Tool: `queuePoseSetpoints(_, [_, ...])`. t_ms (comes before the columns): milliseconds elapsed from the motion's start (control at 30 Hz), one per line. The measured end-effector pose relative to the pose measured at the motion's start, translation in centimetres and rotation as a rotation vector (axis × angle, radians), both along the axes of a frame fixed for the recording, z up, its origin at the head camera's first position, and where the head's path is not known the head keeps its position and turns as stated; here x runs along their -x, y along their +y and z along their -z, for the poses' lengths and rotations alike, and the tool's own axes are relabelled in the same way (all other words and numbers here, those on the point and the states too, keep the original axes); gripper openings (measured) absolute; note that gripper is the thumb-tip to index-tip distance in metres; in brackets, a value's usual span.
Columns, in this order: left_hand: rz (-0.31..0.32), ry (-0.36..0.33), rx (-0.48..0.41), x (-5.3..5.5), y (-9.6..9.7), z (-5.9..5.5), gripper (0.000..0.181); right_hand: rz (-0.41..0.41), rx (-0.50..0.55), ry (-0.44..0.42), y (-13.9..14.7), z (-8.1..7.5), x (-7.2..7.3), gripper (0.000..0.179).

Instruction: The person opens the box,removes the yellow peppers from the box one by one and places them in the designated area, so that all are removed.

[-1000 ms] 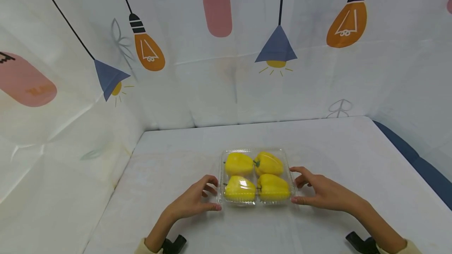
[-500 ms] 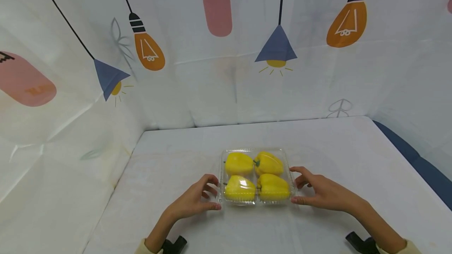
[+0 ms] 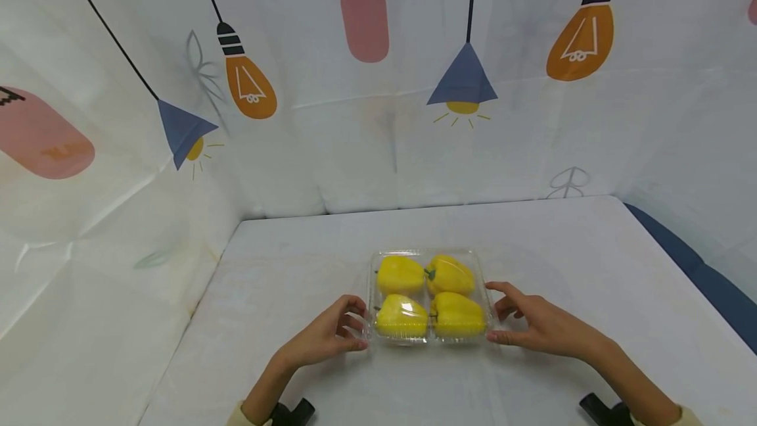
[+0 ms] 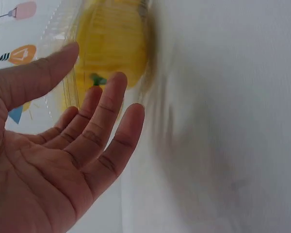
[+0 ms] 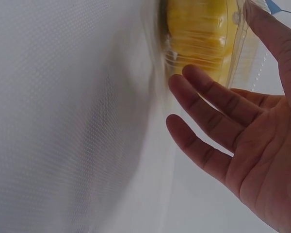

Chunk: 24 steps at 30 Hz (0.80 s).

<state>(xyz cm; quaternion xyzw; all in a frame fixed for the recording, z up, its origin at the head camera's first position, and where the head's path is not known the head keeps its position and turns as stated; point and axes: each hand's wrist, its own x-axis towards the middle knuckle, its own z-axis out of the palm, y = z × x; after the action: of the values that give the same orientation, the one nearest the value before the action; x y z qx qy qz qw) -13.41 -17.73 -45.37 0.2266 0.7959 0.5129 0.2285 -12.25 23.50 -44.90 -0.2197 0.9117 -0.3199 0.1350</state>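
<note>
Left grip (image 3: 331,332) and right grip (image 3: 539,322), both relaxed and unclosed, flank a clear box (image 3: 424,298). Four yellow peppers (image 3: 458,315) lie inside.

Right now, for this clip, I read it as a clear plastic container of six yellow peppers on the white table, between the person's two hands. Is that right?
Not quite: the number is wrong. The head view shows four yellow peppers in the clear plastic container, on the white table between the left hand and right hand.

Four peppers (image 3: 458,314), two behind two, in container (image 3: 421,255) on table (image 3: 307,248)
</note>
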Motion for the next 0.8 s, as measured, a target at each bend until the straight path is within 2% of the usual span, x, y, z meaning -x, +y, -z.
queuePoseSetpoints(333, [-0.035, -0.089, -0.048, -0.01, 0.32, -0.38, 0.051, -0.01, 0.018, 0.014, -0.02, 0.29, -0.2, 0.079])
queuePoseSetpoints(567, [-0.077, -0.185, -0.095, -0.16, 0.46, -0.64, 0.048, -0.03, 0.052, 0.031, 0.12, 0.57, -0.16, 0.079])
queuePoseSetpoints(800, [-0.114, -0.248, -0.116, -0.24, 0.6, -0.82, 0.042, -0.019, 0.051, 0.031, 0.02, 0.59, -0.07, 0.079])
